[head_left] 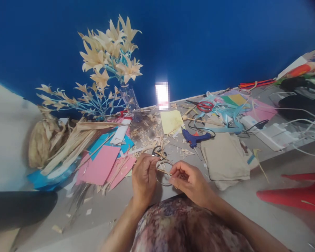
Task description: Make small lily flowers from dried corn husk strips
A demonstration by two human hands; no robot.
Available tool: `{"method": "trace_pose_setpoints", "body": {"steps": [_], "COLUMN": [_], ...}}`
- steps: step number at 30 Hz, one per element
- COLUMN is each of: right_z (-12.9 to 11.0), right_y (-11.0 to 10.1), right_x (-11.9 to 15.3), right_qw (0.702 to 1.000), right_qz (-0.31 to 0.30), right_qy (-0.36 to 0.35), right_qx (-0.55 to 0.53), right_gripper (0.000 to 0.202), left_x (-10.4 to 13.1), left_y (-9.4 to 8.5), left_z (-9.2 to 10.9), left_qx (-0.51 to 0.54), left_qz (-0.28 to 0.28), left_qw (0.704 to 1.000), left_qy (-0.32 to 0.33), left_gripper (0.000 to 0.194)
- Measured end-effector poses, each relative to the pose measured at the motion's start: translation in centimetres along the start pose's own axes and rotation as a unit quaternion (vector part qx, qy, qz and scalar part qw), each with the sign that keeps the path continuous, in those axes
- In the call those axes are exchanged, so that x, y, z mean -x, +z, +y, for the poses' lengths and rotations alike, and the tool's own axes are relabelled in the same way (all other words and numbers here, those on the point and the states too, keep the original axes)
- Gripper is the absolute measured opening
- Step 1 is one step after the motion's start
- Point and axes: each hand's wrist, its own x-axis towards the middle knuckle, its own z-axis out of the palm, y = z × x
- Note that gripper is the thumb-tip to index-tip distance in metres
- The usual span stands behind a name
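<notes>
Both my hands are together at the near edge of the table, fingers closed. A thin tan strip [163, 171] runs between my left hand [145, 178] and my right hand [191, 181], its ends pinched at the fingertips. Around and behind the strip shows a pale, narrow ring [163, 184]; whether it is held or rests on the table I cannot tell. Just beyond my fingertips lie black-handled scissors [155, 152], partly covered by tan scraps.
Husk scraps litter the table around a yellow paper [172, 121] and a blue glue gun [196, 138]. A folded beige cloth [224, 159] lies right, pink sheets [102, 164] left. Husk flowers [111, 49] stand in a clear bottle [131, 101]. Behind the cloth is a power strip [265, 134].
</notes>
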Motion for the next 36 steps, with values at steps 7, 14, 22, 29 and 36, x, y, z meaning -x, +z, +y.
{"method": "trace_pose_setpoints", "body": {"steps": [7,14,22,29,36], "right_z": [-0.9,-0.8,-0.8,-0.8,-1.1], "right_y": [-0.8,0.5,0.0,-1.1,-1.2], "right_x": [-0.9,-0.9,-0.3,0.2,0.0], "right_qw": [0.997,0.998,0.99,0.991,0.949], "right_qz": [-0.069,-0.048,-0.104,-0.045,-0.006], "right_qy": [-0.008,-0.04,-0.076,-0.077,-0.174], "right_qx": [-0.044,0.014,0.061,0.099,0.262], "right_gripper": [0.037,0.032,0.037,0.029,0.024], "left_x": [0.1,0.2,0.5,0.0,0.7], "left_y": [0.3,0.2,0.2,-0.9,-1.4], "left_z": [1.0,1.2,0.9,0.8,1.3], "left_qx": [0.093,0.053,0.018,-0.007,-0.103], "left_qz": [-0.065,-0.035,0.044,0.034,-0.087], "left_qw": [0.993,0.998,0.998,0.999,0.973], "left_qy": [-0.014,0.017,-0.042,-0.034,0.186], "left_gripper": [0.019,0.019,0.021,0.017,0.03]}}
